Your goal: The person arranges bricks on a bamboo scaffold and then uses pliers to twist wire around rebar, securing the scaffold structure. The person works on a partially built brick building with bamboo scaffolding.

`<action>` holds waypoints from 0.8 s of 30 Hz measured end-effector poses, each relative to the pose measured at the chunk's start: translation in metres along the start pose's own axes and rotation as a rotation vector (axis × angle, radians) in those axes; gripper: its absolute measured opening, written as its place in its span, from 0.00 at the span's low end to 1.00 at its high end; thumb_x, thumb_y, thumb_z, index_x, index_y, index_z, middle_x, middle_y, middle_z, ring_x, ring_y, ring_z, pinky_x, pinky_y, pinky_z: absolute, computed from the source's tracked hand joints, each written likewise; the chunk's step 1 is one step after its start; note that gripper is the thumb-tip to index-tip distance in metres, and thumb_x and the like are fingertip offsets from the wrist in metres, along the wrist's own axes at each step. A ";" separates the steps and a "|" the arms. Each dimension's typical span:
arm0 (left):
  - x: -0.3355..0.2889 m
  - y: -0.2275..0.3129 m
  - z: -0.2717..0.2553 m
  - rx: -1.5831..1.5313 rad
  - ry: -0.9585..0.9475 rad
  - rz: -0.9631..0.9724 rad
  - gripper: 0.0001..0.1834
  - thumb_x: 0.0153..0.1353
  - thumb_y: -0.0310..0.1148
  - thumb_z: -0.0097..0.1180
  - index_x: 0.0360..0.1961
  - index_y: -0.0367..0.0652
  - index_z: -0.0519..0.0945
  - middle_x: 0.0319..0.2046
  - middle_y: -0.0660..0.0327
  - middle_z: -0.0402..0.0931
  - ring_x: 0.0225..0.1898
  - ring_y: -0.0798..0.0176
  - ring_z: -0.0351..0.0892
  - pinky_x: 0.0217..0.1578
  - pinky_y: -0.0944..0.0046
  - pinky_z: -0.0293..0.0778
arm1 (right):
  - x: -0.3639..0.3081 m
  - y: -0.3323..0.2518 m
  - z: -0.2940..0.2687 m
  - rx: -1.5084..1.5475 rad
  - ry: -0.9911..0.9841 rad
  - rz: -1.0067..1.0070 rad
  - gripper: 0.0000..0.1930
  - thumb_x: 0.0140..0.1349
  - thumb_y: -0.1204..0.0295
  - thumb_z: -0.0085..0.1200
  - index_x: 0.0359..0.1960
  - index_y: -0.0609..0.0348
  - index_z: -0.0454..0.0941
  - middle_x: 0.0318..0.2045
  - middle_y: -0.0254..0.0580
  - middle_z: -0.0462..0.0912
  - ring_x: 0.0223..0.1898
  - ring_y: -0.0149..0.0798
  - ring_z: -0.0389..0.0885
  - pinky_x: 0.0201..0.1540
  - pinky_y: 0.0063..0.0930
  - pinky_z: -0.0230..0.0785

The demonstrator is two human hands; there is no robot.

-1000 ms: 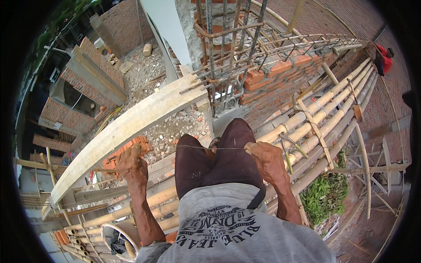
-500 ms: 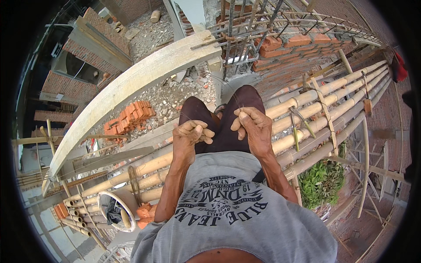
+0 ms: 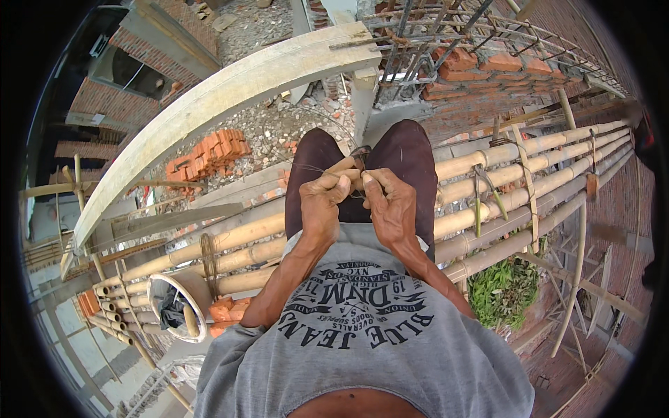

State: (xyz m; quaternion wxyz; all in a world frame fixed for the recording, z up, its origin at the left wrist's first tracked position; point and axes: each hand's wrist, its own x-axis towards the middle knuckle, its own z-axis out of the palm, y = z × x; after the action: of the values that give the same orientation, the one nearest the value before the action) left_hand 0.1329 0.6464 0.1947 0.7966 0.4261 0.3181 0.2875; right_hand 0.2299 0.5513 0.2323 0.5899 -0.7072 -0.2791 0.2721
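Left hand (image 3: pixel 322 207) and right hand (image 3: pixel 391 203) have come together, both pinching thin wire (image 3: pixel 306 168); its loose loop could spring free if either pinch slackens.

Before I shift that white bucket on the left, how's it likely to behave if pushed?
The white bucket would probably catch or tip, as it seems to rest on rounded bamboo poles. Its round wall suggests it may roll once toppled. The dark bundle and tan rod inside could shift with it.
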 end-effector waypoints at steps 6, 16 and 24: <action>0.001 0.002 -0.004 0.214 -0.033 0.095 0.11 0.64 0.23 0.59 0.46 0.30 0.82 0.54 0.47 0.78 0.53 0.56 0.80 0.53 0.62 0.78 | 0.006 0.012 -0.003 0.271 -0.186 0.421 0.10 0.68 0.71 0.52 0.36 0.66 0.81 0.19 0.34 0.75 0.19 0.25 0.68 0.22 0.25 0.61; 0.026 0.089 -0.011 -0.298 -0.116 0.203 0.16 0.67 0.41 0.59 0.34 0.35 0.77 0.19 0.60 0.75 0.20 0.64 0.76 0.22 0.64 0.76 | -0.009 0.010 -0.006 -0.069 -0.395 -0.066 0.10 0.71 0.72 0.52 0.38 0.67 0.81 0.23 0.33 0.73 0.24 0.26 0.65 0.27 0.26 0.61; 0.018 0.123 -0.007 -0.498 -0.273 0.345 0.32 0.68 0.64 0.44 0.21 0.47 0.70 0.09 0.69 0.57 0.09 0.73 0.56 0.07 0.72 0.58 | -0.003 0.010 -0.009 1.014 -1.245 0.432 0.18 0.71 0.61 0.53 0.29 0.65 0.79 0.22 0.35 0.76 0.22 0.27 0.73 0.26 0.23 0.72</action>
State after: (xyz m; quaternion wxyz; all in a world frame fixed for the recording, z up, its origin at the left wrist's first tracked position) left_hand 0.1156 0.7208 0.2931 0.8512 0.3006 0.0516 0.4272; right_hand 0.2349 0.5416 0.2243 0.5096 -0.1136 -0.2560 0.8135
